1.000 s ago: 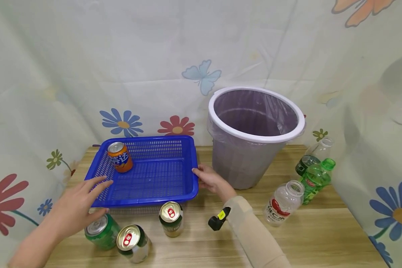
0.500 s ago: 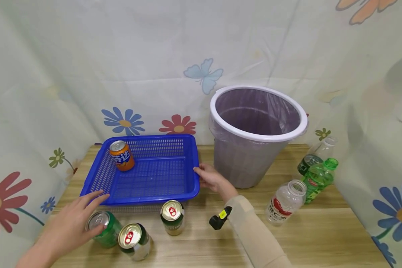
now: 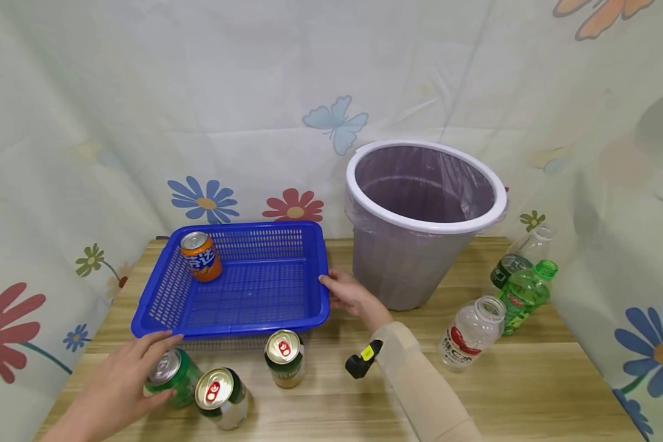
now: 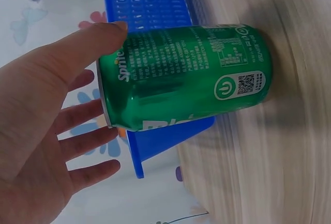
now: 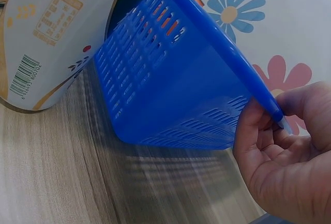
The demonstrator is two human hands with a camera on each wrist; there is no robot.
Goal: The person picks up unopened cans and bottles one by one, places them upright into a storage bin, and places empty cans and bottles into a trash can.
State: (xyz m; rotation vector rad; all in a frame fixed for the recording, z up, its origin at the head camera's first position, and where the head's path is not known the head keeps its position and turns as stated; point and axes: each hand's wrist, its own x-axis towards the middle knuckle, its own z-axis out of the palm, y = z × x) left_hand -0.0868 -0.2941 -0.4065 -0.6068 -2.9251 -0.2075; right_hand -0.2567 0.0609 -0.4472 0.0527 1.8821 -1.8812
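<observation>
The left hand (image 3: 116, 382) spreads beside the top of a green can (image 4: 186, 76), its grip loosely parted; whether it touches is hard to tell. The can stands upright on the counter (image 3: 323, 414), before a blue basket (image 3: 256, 294) whose right rim the right hand (image 3: 352, 294) pinches.
</observation>
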